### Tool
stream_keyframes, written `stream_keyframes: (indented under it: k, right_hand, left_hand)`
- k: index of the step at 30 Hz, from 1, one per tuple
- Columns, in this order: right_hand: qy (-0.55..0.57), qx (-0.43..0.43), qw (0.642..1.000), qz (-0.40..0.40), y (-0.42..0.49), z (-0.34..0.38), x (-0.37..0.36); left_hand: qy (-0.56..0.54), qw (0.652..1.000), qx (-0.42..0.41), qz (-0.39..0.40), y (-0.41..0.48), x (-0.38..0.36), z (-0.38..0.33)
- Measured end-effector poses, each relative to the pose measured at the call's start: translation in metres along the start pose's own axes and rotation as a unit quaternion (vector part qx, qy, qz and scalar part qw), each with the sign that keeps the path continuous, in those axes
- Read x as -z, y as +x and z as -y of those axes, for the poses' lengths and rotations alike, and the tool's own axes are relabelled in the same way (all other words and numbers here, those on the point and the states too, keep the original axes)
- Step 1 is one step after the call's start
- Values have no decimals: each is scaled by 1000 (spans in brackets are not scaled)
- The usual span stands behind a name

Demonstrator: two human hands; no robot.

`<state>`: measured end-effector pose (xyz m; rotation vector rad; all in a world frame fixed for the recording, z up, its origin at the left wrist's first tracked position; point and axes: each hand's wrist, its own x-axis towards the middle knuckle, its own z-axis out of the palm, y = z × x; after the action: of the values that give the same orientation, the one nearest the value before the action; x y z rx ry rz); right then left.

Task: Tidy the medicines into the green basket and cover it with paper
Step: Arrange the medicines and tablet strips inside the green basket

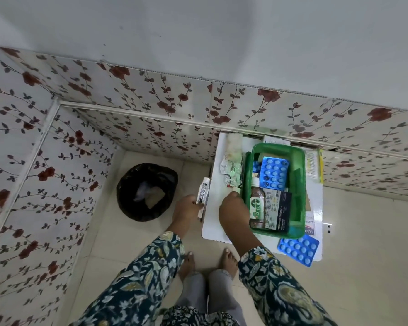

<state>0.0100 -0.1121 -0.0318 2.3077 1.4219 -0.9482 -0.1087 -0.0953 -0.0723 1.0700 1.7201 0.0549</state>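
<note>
A green basket [299, 175] stands on a small white table [216, 191]. Inside it are a blue blister pack [274, 171], a brown Dettol bottle [257, 205] and a dark dressing box [278, 209]. My left hand [186, 210] is closed around a white ointment tube [204, 190] at the table's left edge. My right hand [233, 210] rests beside the basket's left wall, fingers curled on something small that I cannot make out. Silver-green foil strips [232, 170] lie left of the basket. Another blue blister pack [298, 249] lies at the table's front right corner.
A black-lined bin [146, 191] stands on the tiled floor left of the table. Floral wall panels enclose the corner behind and to the left. Papers and a yellow-edged strip [315, 165] lie under and right of the basket. My bare feet [207, 262] are in front of the table.
</note>
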Motion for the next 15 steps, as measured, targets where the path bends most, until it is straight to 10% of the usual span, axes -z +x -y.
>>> stream_keyframes:
  k: [9, 15]
  right_hand:
    - [-60, -30, 998, -19, 5, 10, -24]
    - [134, -11, 991, -25, -14, 12, -1]
  left_hand:
    - [-146, 988, 30, 32, -20, 36, -15]
    - [-173, 985, 25, -7, -39, 39, -26]
